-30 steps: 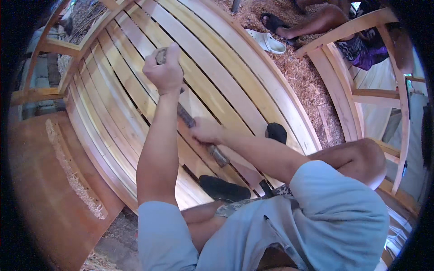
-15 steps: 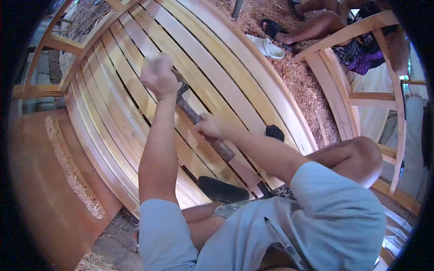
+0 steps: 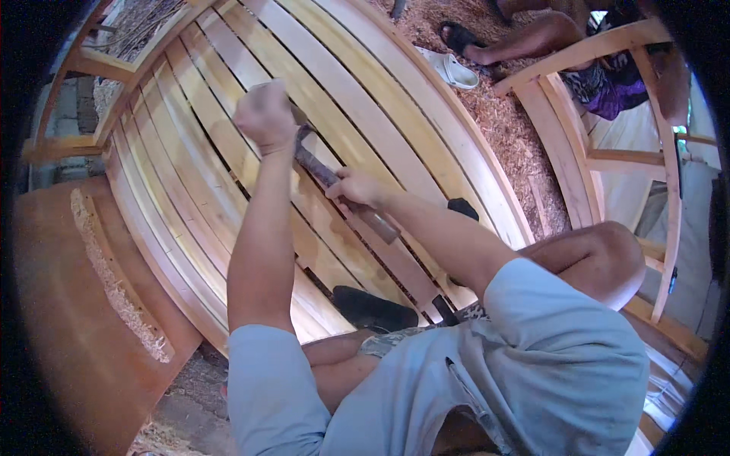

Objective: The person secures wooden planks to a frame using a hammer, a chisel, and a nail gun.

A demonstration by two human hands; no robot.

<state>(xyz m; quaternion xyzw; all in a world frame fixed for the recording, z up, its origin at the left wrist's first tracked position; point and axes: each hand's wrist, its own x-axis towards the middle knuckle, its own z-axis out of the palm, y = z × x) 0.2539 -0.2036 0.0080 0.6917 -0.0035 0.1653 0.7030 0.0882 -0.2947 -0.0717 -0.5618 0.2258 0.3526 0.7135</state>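
Note:
My right hand (image 3: 356,188) is wrapped round the handle of a hammer (image 3: 319,169). The hammer slants across the wooden slats (image 3: 357,121), its dark curved head up by my left wrist and the thick pale end of its handle toward my lap. My left hand (image 3: 266,118) is a closed fist just above the slats, farther off than the right. What the left fingers hold, if anything, is hidden behind the fist. The slats lie side by side with dark narrow gaps, set in a pale wooden frame.
A brown board (image 3: 68,304) carrying a strip of shavings (image 3: 114,281) lies at the left. Wood shavings cover the floor on the right, around a white clog (image 3: 454,70). Another person's leg (image 3: 532,42) is at the back right, beside an upright wooden frame (image 3: 566,144).
The hammer's handle end has swung slightly up and to the right, together with my right hand. My left fist has tilted a little and stays near the same spot.

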